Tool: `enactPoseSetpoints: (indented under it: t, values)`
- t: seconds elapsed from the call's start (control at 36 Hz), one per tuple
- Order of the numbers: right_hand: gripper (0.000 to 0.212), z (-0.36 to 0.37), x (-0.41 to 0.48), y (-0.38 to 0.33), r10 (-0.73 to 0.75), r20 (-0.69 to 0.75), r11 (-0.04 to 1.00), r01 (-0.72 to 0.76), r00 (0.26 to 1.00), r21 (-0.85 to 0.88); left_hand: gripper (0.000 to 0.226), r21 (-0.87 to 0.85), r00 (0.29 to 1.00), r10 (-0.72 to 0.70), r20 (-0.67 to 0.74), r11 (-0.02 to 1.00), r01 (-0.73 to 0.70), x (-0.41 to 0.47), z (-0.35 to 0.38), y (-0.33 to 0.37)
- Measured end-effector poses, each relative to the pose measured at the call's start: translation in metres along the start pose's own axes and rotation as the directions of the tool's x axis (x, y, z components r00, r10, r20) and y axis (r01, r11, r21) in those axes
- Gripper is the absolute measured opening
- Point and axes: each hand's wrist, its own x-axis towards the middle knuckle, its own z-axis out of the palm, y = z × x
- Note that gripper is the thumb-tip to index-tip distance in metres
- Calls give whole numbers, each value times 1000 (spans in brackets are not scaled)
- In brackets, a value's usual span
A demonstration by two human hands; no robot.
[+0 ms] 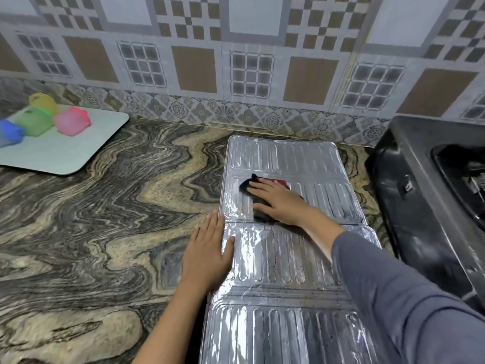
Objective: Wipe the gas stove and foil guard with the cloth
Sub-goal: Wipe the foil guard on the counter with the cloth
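Note:
A silver ribbed foil guard (288, 158) lies flat on the marbled counter, unfolded in panels that run from the wall toward me. My right hand (278, 199) presses flat on a dark cloth (245, 185) with a red patch, on the guard's middle panel near its left side. My left hand (210, 252) rests palm down on the guard's left edge, fingers spread, thumb on the foil. The black gas stove (425, 206) stands at the right, close beside the guard, only partly in view.
A pale tray (78, 151) at the far left of the counter carries several coloured cups. The patterned tiled wall runs along the back. The marbled counter (118, 219) stretches between the tray and the guard.

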Motion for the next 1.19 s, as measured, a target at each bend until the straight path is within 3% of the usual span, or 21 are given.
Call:
enactPoseSetpoints:
  t: [0.28,0.56,0.75,0.89,1.03,1.19]
  values:
    - [55,1,-55,62,348,-142,931,-324,927,166,68,40,1000,5,29,999,-7,0,-3,1]
    - [48,3,-79,90,669,-333,743,-610,665,275,68,23,1000,1,20,1000,-1,-1,-4,2]
    - [39,-3,-77,90,746,-444,660,-644,497,388,70,-9,1000,2,-7,1000,-3,-1,-2,2]
    - [35,-7,-77,85,730,-483,671,-642,483,372,76,-1,1000,5,-13,1000,-5,-1,-1,2]
    - [34,-13,-77,73,660,-569,741,-551,491,384,92,39,1000,12,8,999,-12,-1,-1,1]
    - [34,-46,-71,50,583,-665,807,-427,466,409,83,73,1000,3,23,997,-5,-1,0,2]
